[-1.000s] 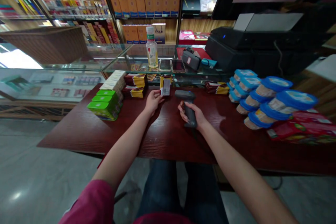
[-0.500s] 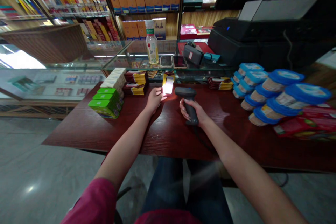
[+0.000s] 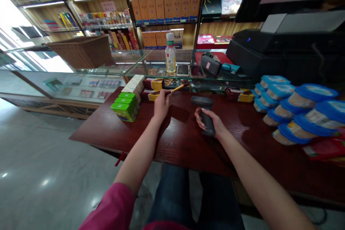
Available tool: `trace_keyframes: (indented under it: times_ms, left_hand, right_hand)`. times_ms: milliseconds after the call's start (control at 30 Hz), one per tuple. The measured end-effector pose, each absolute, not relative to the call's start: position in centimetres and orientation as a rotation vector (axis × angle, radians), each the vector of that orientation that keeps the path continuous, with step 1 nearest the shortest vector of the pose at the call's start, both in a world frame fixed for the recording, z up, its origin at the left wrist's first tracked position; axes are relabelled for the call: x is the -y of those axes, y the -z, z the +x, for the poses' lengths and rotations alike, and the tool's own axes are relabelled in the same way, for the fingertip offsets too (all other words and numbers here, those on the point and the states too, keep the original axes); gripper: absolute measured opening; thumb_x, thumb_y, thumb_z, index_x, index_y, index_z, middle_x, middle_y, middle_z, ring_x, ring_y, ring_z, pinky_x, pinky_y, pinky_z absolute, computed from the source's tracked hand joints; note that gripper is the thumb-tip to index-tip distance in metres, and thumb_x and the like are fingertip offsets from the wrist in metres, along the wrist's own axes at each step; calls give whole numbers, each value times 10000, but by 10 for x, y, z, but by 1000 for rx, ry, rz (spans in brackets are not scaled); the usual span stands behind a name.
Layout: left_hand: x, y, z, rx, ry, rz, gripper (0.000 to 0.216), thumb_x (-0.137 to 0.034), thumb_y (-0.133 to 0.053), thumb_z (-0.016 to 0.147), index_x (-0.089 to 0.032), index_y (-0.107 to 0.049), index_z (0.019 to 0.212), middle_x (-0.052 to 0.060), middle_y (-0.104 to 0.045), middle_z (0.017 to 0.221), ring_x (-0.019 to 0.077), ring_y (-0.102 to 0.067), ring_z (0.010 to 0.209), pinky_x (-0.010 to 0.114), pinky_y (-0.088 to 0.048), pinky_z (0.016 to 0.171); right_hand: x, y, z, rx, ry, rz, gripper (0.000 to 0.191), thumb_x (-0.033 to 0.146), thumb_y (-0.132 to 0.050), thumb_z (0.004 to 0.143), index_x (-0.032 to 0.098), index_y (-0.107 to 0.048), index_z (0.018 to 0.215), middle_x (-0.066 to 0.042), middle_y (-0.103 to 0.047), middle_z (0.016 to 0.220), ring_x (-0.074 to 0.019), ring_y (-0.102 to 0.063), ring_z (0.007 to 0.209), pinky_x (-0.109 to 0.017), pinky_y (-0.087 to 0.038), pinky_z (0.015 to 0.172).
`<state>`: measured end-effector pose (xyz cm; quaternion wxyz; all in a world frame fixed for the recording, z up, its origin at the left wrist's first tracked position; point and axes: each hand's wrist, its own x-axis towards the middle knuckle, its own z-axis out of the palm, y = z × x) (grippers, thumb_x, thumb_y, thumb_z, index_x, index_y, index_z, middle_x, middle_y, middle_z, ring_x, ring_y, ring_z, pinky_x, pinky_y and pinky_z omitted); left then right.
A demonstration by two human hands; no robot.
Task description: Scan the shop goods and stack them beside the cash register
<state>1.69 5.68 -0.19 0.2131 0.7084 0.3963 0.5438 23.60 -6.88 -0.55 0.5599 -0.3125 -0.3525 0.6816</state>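
Note:
My left hand (image 3: 162, 104) pinches a thin flat packet (image 3: 178, 88), yellow and dark in colour and seen nearly edge-on, raised over the back of the counter. My right hand (image 3: 215, 124) is wrapped round the handle of a black barcode scanner (image 3: 201, 101), whose head points left towards the packet. Stacked yellow and dark red packets (image 3: 153, 84) lie just behind and left of my left hand. A similar stack (image 3: 238, 94) lies to the right, beyond the scanner.
Green boxes (image 3: 124, 106) and white boxes (image 3: 134, 84) stand at the counter's left. Blue-lidded tubs (image 3: 299, 129) are piled at the right. Behind, a drink bottle (image 3: 170, 55), a phone (image 3: 183, 70) and a dark case (image 3: 210, 64) rest on the glass display case.
The packet was tilted with its face lit by the scanner; now it is turned edge-on and raised, and the bright light is gone. The head view has shifted left. The scanner stays in my right hand.

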Motion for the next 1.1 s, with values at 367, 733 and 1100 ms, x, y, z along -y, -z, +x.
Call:
trace_keyframes:
  times_ms: [367, 733, 1100]
  left_hand:
    - [-55, -4, -64, -1685, -1431, 2281, 248, -75, -474, 994, -183, -668, 1103, 135, -739, 1205, 253, -656, 1213, 386, -521, 1063]
    - [-53, -6, -47, -2133, -917, 2397, 490, -9, -370, 986, -74, -594, 1417, 226, -520, 1572, 262, -434, 1520, 431, -358, 1251]
    - [-28, -2, -16, -2108, -838, 2432, 524, -170, -457, 998, -46, -537, 1500, 264, -517, 1562, 376, -454, 1494, 554, -279, 1259]
  right_hand:
    - [70, 2, 233, 844, -1667, -800, 327, 459, -810, 751, 186, -710, 901, 3, -593, 751, -74, -453, 444, -203, -351, 355]
    - [70, -1, 233, 847, -1642, -825, 243, 420, -742, 804, 198, -712, 898, -2, -571, 737, -89, -426, 463, -218, -353, 366]
    - [70, 0, 233, 905, -1608, -828, 229, 419, -702, 838, 208, -685, 925, -5, -555, 736, -100, -413, 450, -248, -316, 358]
